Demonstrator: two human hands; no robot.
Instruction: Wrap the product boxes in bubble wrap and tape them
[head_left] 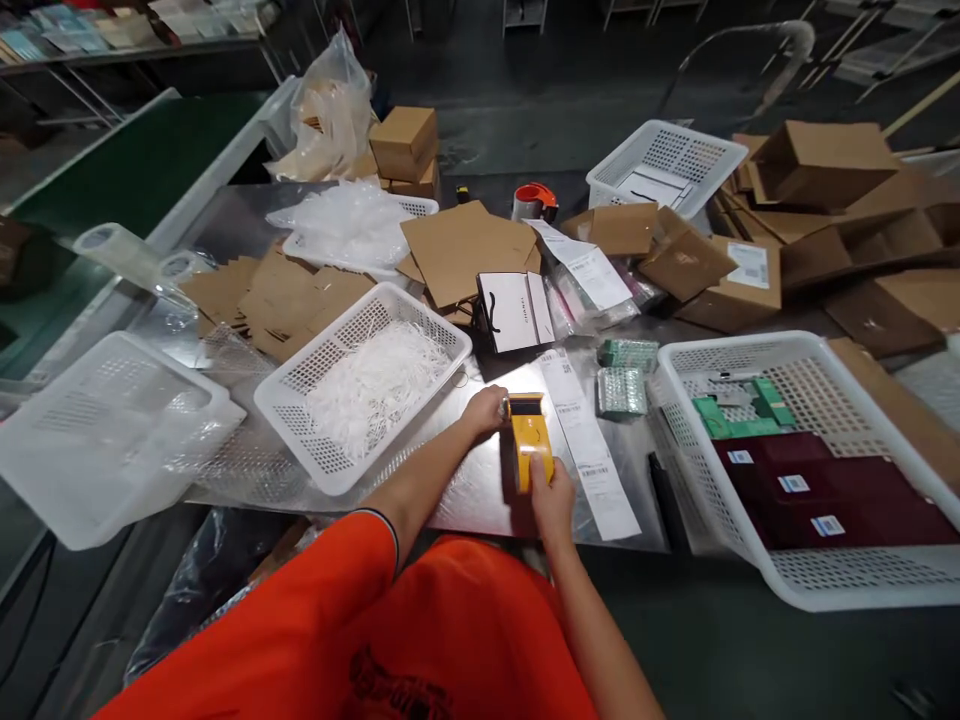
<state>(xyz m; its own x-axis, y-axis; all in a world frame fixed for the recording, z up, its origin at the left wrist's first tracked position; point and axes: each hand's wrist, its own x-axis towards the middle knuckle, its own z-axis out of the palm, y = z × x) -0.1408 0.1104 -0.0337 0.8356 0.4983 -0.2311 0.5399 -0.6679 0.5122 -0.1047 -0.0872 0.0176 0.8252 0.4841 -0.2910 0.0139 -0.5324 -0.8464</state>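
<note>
Across the steel worktop (480, 495) the biggest things are the white plastic baskets: one at the right (806, 580) holding dark red boxes (832, 495) and green packets (739, 410), one left of centre (300, 405) filled with shredded white paper (371, 385), and an overturned one at the far left (112, 440). Flat and folded cardboard boxes (825, 190) pile up at the far right, with more flat cardboard (465, 245) in the middle beside a white paper bag (510, 310). A long printed paper slip (589, 450) lies just right of the hands, and two small bubble-wrapped packets (621, 390) sit beyond it.

Near the front edge, in the middle, lies the yellow handheld device (531, 440), flat on the worktop. The left hand (486, 408) rests against its far end, fingers curled at the dark head. The right hand (551, 490) closes over its near end, thumb on top.

The device looks like hard moulded plastic, so it should be stiff, fairly light, and unlikely to deform under grip. Its smooth shell could slide on bare steel. The narrow body near the right hand seems the natural place to hold; the dark head end probably carries working parts and is better left alone.
</note>
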